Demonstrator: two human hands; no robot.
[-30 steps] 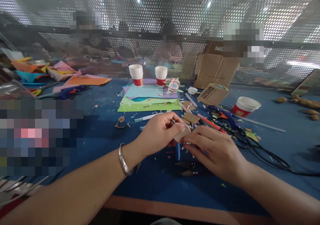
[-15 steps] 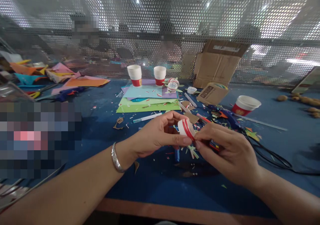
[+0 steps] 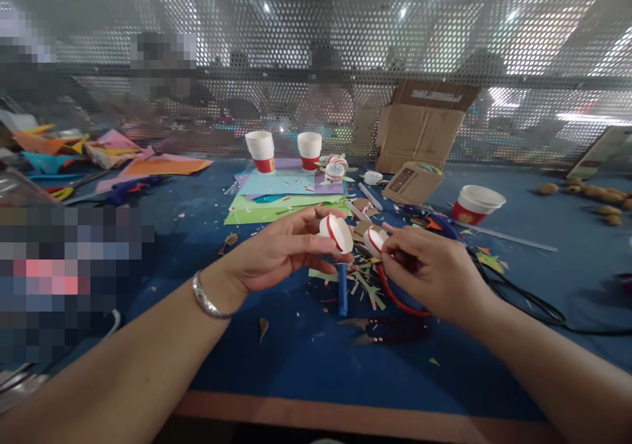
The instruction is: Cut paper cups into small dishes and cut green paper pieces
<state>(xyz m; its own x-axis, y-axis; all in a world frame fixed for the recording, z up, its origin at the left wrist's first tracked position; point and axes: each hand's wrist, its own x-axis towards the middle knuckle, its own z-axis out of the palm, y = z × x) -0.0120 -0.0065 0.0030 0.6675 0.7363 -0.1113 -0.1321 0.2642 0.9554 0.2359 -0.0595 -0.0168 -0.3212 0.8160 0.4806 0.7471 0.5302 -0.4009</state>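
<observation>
My left hand [image 3: 276, 249] pinches a small white round piece with a red stripe [image 3: 337, 232] between thumb and fingertips. Just to its right, my right hand [image 3: 429, 273] is closed on a second small white and red round piece [image 3: 375, 238]. The two pieces are held a little apart above the blue table [image 3: 306, 358]. Under them lie paper scraps [image 3: 365, 289], a blue pen [image 3: 342, 290] and a thin red band [image 3: 395, 299]. Small dark snips [image 3: 390, 330] rest on the table in front of my right hand.
Green, blue and purple paper sheets [image 3: 286, 197] lie behind my hands, with two paper cups [image 3: 261, 151] beyond them. A cardboard box [image 3: 419, 131], a third cup [image 3: 476, 205], a glue gun with black cable [image 3: 518, 292] sit right. A perforated metal screen [image 3: 316, 55] closes the back.
The single white and red piece held between both hands has come apart into two. My hands have lifted and moved apart, each holding one piece.
</observation>
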